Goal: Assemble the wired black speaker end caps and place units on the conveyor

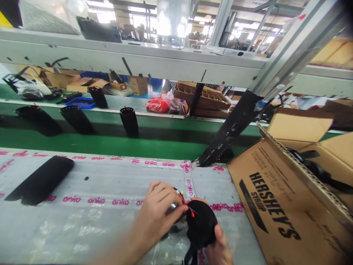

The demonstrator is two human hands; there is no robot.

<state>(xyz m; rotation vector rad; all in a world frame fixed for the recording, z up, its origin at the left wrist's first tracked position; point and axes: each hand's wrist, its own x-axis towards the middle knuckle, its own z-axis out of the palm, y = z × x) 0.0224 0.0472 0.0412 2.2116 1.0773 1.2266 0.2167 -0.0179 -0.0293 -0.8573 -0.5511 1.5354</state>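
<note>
Bench (110,184), pale, dressed with pink-printed tape, along a green surface (102,141). At far left, one black sleeve (41,178), lying flat on the bench, apart from the hands. Behind it, two black tubes (77,119) on the green surface, apparently stood on end with open mouths up, perhaps to keep their contents reachable; a blue tray (82,103) beyond; then a third tube (129,121), similarly placed. Centre: left hand (160,204), thumb and fingertips drawn together, apparently pinching red wires (192,212). Just right, in front of the person, a black round piece (202,222), the wires crossing its upper edge; right hand (219,244), fingers curled round its underside and right edge, probably to steady it for the left fingertips. Farther right, a leaning black post (231,129), then an open carton (275,206) marked HERSHEY'S SYRUP, near the hands, likely for easy reach. Concealed or uncertain: a dark part (179,193) with red and yellow bits, mostly behind the left hand; the right palm, covered by the piece; the left forearm, blurred; a black strap (190,254), cut off below; the carton's dark contents (311,165), unidentifiable.
</note>
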